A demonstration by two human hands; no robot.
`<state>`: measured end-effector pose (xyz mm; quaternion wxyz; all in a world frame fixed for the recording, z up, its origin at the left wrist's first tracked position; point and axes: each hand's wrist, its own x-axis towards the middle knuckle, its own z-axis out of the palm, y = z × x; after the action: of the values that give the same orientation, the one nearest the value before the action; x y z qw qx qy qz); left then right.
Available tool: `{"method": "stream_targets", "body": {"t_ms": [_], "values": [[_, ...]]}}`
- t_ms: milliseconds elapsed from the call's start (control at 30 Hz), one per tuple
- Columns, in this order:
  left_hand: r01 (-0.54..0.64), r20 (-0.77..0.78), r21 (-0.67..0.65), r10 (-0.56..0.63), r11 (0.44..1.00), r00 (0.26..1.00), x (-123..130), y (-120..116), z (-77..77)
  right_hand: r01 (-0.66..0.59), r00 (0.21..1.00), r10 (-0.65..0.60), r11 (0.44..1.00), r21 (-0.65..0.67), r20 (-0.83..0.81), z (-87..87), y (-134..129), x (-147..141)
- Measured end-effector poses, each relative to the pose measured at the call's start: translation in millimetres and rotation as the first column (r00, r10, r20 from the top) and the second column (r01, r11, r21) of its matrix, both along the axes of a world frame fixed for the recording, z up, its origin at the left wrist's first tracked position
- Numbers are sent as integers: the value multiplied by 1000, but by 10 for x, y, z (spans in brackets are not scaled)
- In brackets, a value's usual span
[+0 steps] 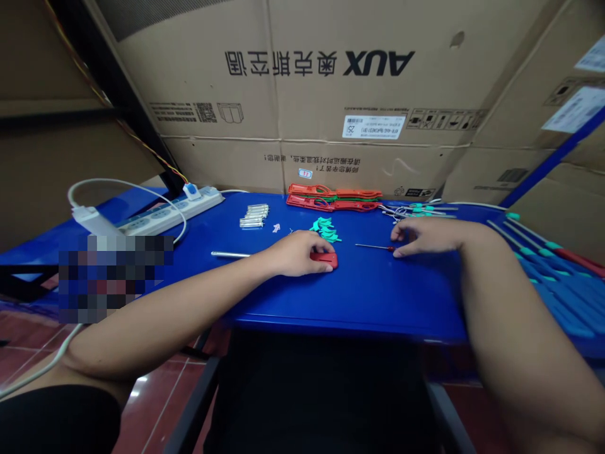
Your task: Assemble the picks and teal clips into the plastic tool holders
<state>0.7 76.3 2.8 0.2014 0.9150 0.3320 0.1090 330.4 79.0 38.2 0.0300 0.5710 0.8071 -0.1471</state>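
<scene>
My left hand (299,253) is closed around a red plastic handle (325,258) on the blue table. A thin metal tube (230,255) sticks out to the left from under that wrist, in line with the handle. To the right, the fingers of my right hand (416,236) close on the red end of a small screwdriver (371,246). Its slim shaft points left, low over the tabletop. Just beyond my left hand lies a heap of small green curved plastic pieces (324,229). Several silver cylinders (254,215) rest in a group farther left.
Red and orange handle shells (333,197) are stacked against the cardboard box (283,94). Behind my right hand lie wired metal rods (428,210). Blue handled pieces (562,296) crowd the right side. A white power strip (174,211) with cables occupies the left.
</scene>
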Motion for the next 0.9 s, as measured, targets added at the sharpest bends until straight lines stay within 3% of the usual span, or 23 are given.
{"method": "stream_targets", "body": {"t_ms": [133,200,333,433,500,633,900], "values": [[16,6,14,-16,1000,1000,-7,3,-6,61,995,-51,991,-123,83,-27,-27,-17],[19,11,10,-19,1000,1000,-11,7,-10,26,1000,-25,994,-108,9,11,-58,-40],[16,22,-8,-16,1000,1000,-18,15,-16,-40,954,75,991,125,-289,156,-153,-111],[21,31,-13,-21,1000,999,-20,21,-22,-61,893,227,917,395,-388,248,-237,-262],[27,35,-11,-26,1000,999,-19,23,-30,-145,874,347,854,499,-340,288,-287,-404],[38,42,4,-38,999,998,-12,22,-42,-322,836,490,801,504,-245,357,-349,-684],[34,40,17,-35,999,999,-2,24,-42,-477,822,564,755,449,-75,577,-358,-943]]}}
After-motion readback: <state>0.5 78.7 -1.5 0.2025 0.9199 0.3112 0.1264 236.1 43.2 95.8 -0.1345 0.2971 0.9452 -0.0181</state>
